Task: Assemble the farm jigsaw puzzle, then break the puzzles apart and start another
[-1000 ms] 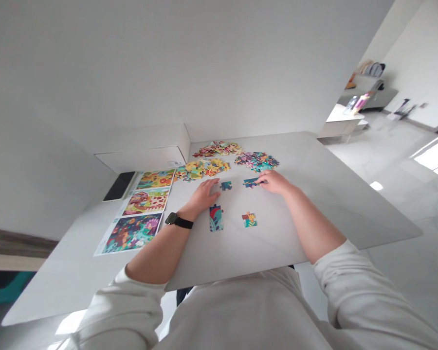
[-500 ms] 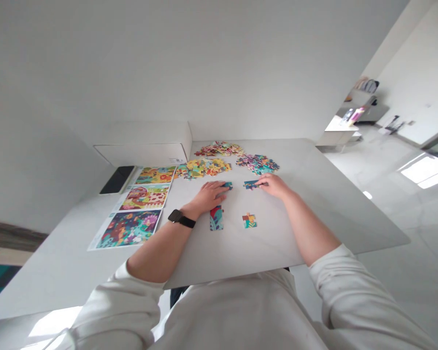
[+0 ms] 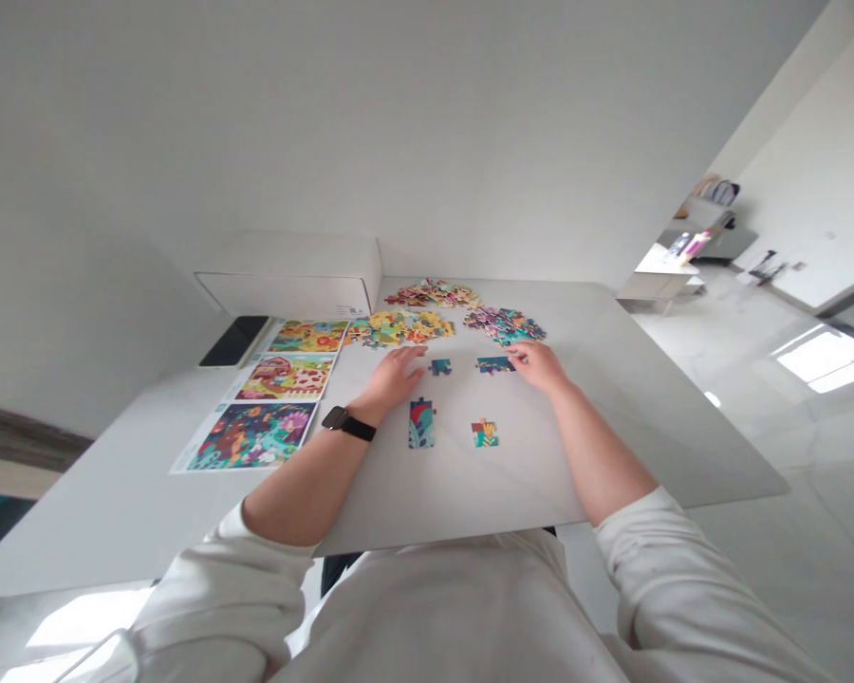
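My left hand [image 3: 397,375] rests on the table with its fingers stretched out and nothing in them. Just right of its fingertips lies a small dark-blue puzzle piece [image 3: 441,367]. My right hand [image 3: 539,364] has thumb and fingers closed on the right end of a dark-blue puzzle strip [image 3: 492,364], which lies flat. Nearer to me are a tall joined puzzle section [image 3: 421,424] with a red shape and leaves, and a puzzle piece [image 3: 485,433] in orange, yellow and teal.
Behind the hands lie a purple-teal puzzle pile [image 3: 505,325], a yellow pile [image 3: 402,327] and a red pile [image 3: 433,292]. At left are a picture sheet [image 3: 252,436] with three scenes, a black phone [image 3: 236,341] and a white box [image 3: 285,292] against the wall.
My left hand has drawn back leftward off the small blue piece, which now shows fully. My right hand stays at the end of the blue strip. The view has shifted slightly.
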Motion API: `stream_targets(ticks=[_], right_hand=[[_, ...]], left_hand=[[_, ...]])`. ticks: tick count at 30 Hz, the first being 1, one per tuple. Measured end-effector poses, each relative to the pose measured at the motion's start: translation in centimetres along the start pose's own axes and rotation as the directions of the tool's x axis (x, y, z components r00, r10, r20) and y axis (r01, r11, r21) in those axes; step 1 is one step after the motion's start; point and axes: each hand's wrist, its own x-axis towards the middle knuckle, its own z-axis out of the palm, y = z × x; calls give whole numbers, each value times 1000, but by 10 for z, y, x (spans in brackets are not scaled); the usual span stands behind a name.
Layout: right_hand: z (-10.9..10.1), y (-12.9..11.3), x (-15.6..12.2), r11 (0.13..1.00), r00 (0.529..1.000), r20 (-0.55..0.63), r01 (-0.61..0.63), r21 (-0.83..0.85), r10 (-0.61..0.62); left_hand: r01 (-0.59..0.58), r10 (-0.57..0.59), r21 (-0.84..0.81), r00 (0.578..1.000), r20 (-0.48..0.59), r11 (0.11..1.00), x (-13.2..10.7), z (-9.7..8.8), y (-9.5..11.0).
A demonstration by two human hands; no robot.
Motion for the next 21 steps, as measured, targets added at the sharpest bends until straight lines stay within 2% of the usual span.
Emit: stream_targets(ticks=[3, 8, 11, 15, 21], right_hand=[[2, -3, -1, 999, 998, -62, -30, 22, 31], [8, -10, -3, 998, 994, -92, -63, 32, 66], [11, -15, -3, 997, 995, -76, -70, -21, 68], [13, -17, -5, 993, 994, -53, -95, -68, 91], [15, -14, -4, 998, 995, -88, -49, 35, 52]], left_hand=[[116, -120, -62, 991, -66, 991, 1, -7, 4], [292, -302, -138, 951, -60, 947, 0, -14, 10], [345, -354, -118, 933, -68, 931, 0, -14, 12], [304, -322, -176, 943, -82, 936, 1, -10, 7], [163, -195, -236, 974, -117, 958, 1, -2, 1]])
